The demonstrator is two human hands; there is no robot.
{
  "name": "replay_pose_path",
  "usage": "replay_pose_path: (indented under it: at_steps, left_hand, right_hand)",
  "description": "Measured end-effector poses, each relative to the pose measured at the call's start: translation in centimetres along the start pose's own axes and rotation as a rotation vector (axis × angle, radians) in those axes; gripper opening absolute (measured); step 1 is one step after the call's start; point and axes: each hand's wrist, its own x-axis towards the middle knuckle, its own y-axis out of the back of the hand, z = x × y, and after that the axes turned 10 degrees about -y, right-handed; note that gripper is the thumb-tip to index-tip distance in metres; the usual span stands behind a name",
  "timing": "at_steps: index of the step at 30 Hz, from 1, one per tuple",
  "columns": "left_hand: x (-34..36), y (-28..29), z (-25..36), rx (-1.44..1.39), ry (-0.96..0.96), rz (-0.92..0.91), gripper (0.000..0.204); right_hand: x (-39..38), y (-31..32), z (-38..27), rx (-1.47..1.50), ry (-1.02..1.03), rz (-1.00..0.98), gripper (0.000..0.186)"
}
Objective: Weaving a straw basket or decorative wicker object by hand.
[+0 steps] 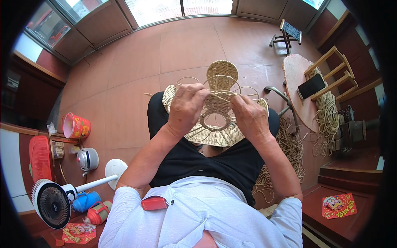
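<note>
Across my lap rests a half-woven straw piece (217, 135), with petal-like woven panels, bare wire loops and thin spokes around a central ring (215, 121). A round-topped woven panel (222, 71) sticks out on its far side. Between my hands a pale straw cord (221, 92) runs along the edge of a panel. My left hand (186, 108) pinches it from the left, fingers closed. From the right, my right hand (250, 119) grips it near the same edge, thumb and fingers together. The fingertips partly hide how cord and wire cross.
Coils of straw cord (285, 153) lie on the floor at right, beside a round-edged table (294, 78) holding a phone (311, 86) and wooden stool. A folding stool (285, 37) stands far right. At left are a fan (51, 203), kettle (87, 159) and red bucket (77, 125).
</note>
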Motion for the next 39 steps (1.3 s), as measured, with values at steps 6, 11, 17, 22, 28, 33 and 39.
replay_pose_path:
  at_steps: [6, 11, 17, 22, 28, 33, 39]
  left_hand:
    - [0.7, -1.5, -0.2, 0.024, -0.059, -0.084, 0.024]
    - [1.6, -2.3, 0.0, -0.064, -0.022, -0.032, 0.018]
    - [2.1, -3.8, 0.6, 0.009, 0.022, -0.012, 0.013]
    - [1.5, -3.8, 1.3, -0.019, 0.034, -0.006, 0.014]
    - [1.2, -3.3, 2.0, -0.073, 0.111, -0.016, 0.016]
    - [1.0, -3.4, 1.9, -0.065, 0.125, -0.005, 0.017]
    - [1.2, -3.3, 2.0, -0.071, 0.142, -0.015, 0.017]
  right_hand:
    - [0.4, 3.6, 2.5, -0.17, 0.085, 0.143, 0.01]
    - [3.3, 6.4, 3.1, -0.19, 0.093, 0.401, 0.012]
    - [4.9, 5.5, -0.3, 0.478, -0.225, 0.287, 0.03]
    - [4.0, 3.0, 0.9, 0.438, -0.33, 0.135, 0.054]
    - [5.3, -0.5, 1.7, 1.029, -0.452, -0.343, 0.068]
    - [6.0, -2.2, 1.7, 1.119, -0.484, -0.358, 0.069]
    - [5.0, -2.4, 1.0, 1.321, -0.515, -0.343, 0.06]
